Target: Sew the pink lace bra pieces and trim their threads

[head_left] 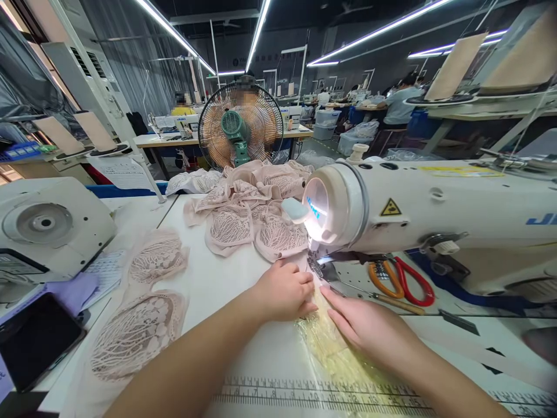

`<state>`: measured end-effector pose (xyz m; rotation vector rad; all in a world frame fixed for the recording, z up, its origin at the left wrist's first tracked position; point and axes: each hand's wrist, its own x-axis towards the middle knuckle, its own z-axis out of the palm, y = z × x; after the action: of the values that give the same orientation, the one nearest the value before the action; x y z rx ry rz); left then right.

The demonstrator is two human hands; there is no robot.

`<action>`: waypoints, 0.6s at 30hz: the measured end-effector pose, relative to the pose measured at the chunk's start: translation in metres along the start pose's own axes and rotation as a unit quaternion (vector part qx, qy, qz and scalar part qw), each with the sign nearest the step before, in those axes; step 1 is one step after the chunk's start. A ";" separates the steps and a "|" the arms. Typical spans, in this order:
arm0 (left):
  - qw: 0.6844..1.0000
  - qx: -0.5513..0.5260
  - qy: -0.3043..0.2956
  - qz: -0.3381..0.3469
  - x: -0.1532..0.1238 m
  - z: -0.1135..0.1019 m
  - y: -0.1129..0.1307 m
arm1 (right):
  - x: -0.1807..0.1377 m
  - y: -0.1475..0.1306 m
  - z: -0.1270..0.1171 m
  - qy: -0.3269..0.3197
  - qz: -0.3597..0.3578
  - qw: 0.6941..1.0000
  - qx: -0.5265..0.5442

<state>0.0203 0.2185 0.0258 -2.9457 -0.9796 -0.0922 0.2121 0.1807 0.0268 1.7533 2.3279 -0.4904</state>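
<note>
My left hand lies on the white table just left of the sewing machine's needle area, fingers curled and pressed onto the edge of pale fabric. From the other side, my right hand holds the pale yellow lace fabric, its fingers stretched along the piece. This lace runs from the presser foot down toward me. The lit head of the sewing machine stands over the fabric. Beyond my left hand, a pile of beige lace bra pieces reaches the machine head. The needle tip is not distinguishable.
Scissors with red handles and an orange-handled tool lie under the machine arm. More beige lace cups and a black phone are at left. A ruler strip crosses the front. A large fan stands behind the table.
</note>
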 end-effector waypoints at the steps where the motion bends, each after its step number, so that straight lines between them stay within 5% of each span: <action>1: 1.000 0.008 0.002 -0.004 0.000 0.002 0.000 | 0.000 0.000 0.001 0.001 -0.001 1.000 0.000; 18: 0.990 0.090 0.001 -0.112 -0.002 0.009 0.004 | 0.000 -0.001 0.021 0.065 -0.008 0.998 -0.008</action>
<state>0.0212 0.2150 0.0163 -2.6653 -1.2446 -0.0122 0.2104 0.1724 0.0075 1.8101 2.4274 -0.3696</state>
